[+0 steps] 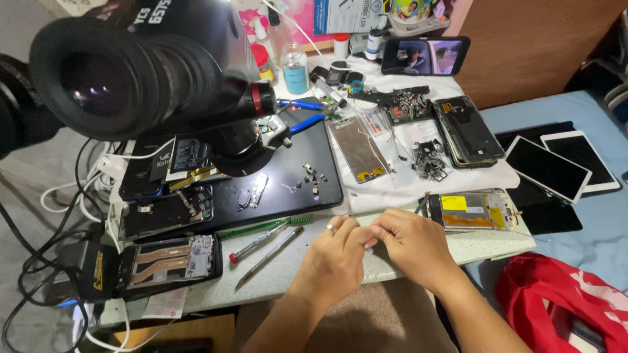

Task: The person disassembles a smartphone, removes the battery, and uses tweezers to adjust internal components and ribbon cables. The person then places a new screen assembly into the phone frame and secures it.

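Observation:
My left hand (332,258) and my right hand (411,245) meet at the table's front edge, fingertips pinched together around something too small to make out. A ring sits on a left finger. Just right of my right hand lies an opened phone frame with a yellow battery label (471,209). Left of my left hand lie a red-tipped screwdriver (258,240), a metal tool (268,258) and a green-handled brush (268,227).
A black microscope head (150,65) looms over a black work mat (288,176) with small screws. Several opened phones (170,258) lie at left, a silver frame (358,149), loose parts and a black back cover (468,131) behind. Tablets (546,167) and a red bag (569,307) at right.

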